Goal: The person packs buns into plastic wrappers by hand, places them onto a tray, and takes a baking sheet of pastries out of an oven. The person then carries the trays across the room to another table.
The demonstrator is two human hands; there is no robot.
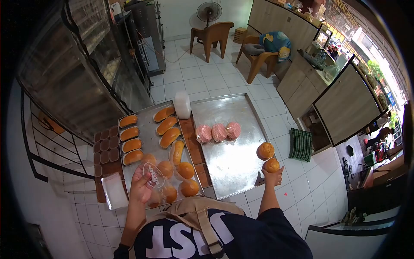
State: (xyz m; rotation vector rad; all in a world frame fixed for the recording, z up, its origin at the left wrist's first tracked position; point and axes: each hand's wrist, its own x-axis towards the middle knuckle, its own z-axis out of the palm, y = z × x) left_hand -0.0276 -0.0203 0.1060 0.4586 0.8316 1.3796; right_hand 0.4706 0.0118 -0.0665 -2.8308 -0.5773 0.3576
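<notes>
My left hand (140,185) pinches a clear plastic bag (154,176) with white print, held up over the near part of the left metal tray (148,140). Through and beside the bag, several round buns (185,170) show on that tray. Over at the right edge of the other metal tray (228,172), my right hand (273,177) has its fingers around a round golden bun (271,165). Just behind it sits a second round bun (265,150), close against the first. Three pink-patterned wrapped items (219,132) lie farther back on this tray.
Long oval buns (130,133) in liners fill the left tray's back part. A white plastic container (182,105) stands between the trays. Small brown-filled tubs (104,144) and a stack of clear bags (115,192) are at the left. Brown chairs (212,36) and a green cushion (300,144) lie beyond.
</notes>
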